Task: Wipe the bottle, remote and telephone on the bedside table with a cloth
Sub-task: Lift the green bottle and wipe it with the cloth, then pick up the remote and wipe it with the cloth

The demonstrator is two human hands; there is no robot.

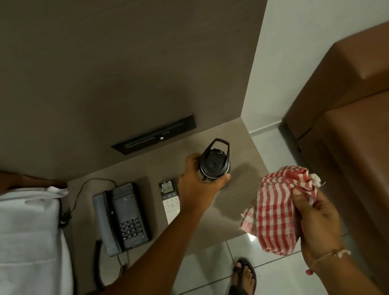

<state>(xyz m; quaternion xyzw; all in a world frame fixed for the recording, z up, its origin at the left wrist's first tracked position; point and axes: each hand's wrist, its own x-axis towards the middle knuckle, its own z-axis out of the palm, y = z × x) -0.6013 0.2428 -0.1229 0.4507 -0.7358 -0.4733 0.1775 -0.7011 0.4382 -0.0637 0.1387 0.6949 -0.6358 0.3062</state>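
Hands: left [197, 184] grips bottle [214, 163]; right [317, 217] clutches cloth [276, 211].

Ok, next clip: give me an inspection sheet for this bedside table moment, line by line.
Surface: brown bedside table, dim light.
Job's things: dark bottle upright; white remote flat beside it; dark telephone, handset on cradle; red checked cloth bunched.
Clutter: nothing seen.
Grippers: left hand wrapped round the bottle; right hand holding the cloth off the table edge.
Cables: phone cord trailing off front; thin lead behind.
Surroundings: white bedding, brown upholstered seat, tiled floor, wall socket panel.
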